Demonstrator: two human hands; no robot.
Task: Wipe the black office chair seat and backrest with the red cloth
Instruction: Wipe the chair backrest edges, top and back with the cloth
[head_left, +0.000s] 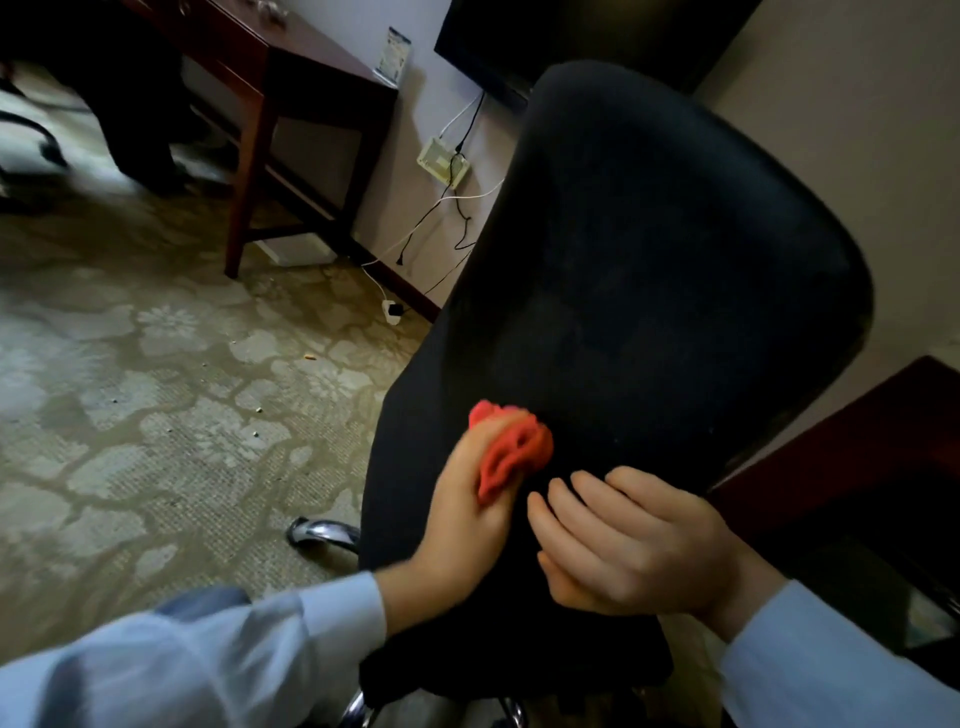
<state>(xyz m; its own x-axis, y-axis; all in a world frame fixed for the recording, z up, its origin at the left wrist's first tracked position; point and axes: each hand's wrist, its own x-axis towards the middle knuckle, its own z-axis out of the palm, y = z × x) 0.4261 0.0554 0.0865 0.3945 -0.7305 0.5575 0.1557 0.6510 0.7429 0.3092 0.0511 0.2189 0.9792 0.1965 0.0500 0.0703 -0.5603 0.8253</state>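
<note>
The left hand (467, 504) grips the bunched cloth (514, 452), pressed to the chair (649, 234) near its left edge. The right hand (628, 545) rests just beside it, fingers loosely bent, holding nothing. I'd flatten that cloth and make long overlapping strokes toward the right edge.

One black office chair (649, 291), centre right. One red cloth (511, 452), near. Two hands: left hand (467, 514), right hand (634, 545). Two sleeves: left sleeve (208, 660), right sleeve (831, 654). Three chrome base legs (322, 535) showing, near. One wooden desk (306, 52), far left. One wall screen (571, 31), far. One wall socket plate (441, 158), far. One floor plug (392, 312). Cables (459, 205): count unclear.
</note>
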